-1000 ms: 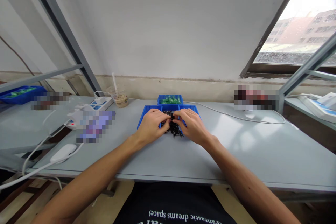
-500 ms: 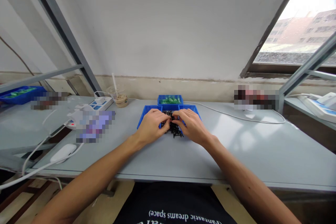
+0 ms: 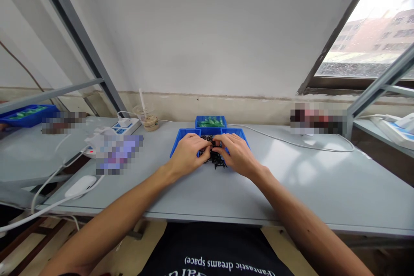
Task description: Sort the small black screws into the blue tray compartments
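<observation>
The grey bench (image 3: 207,198) carries blue trays (image 3: 211,131) toward its back edge. The left hand (image 3: 188,153) and right hand (image 3: 237,153) curl inward, thumbs near fingertips; whether they grip anything, I cannot tell. Black pieces (image 3: 218,160) lie heaped between them.

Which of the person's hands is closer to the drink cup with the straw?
Left. The left hand is to the right of the cup and closer to the camera; the right hand is farther right, past the left one.

We seem to be in a small workroom. We see a desk (image 3: 307,189) bearing blue trays (image 3: 211,131) and small black parts (image 3: 218,160) at twelve o'clock, with another tray (image 3: 32,120) at ten.
</observation>
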Motion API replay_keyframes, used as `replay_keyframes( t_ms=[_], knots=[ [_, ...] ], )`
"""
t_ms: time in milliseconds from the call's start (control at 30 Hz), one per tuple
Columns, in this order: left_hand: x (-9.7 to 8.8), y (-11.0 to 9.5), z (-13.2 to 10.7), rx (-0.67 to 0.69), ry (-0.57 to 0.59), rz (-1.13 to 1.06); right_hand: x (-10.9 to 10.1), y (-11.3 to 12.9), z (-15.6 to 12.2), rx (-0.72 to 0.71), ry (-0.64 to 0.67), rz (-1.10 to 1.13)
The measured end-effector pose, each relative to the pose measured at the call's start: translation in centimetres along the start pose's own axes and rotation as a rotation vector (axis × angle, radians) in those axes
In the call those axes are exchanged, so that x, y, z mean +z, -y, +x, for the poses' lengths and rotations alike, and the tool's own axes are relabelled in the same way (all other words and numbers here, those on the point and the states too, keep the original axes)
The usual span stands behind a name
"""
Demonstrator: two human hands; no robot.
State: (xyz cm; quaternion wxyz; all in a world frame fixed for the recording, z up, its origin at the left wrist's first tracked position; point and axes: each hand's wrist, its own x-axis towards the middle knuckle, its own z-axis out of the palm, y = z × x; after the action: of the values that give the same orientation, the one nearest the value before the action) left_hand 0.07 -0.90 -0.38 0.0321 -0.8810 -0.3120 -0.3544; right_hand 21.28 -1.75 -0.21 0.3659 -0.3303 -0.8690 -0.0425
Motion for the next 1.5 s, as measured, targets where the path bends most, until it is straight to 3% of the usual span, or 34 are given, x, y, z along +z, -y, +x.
replay_keyframes(
  t_ms=[1500],
  knots=[
    [0.01,-0.3,0.06,-0.005,0.048,-0.021,0.35,-0.21,-0.18,-0.05,0.012,0.006]
  ],
)
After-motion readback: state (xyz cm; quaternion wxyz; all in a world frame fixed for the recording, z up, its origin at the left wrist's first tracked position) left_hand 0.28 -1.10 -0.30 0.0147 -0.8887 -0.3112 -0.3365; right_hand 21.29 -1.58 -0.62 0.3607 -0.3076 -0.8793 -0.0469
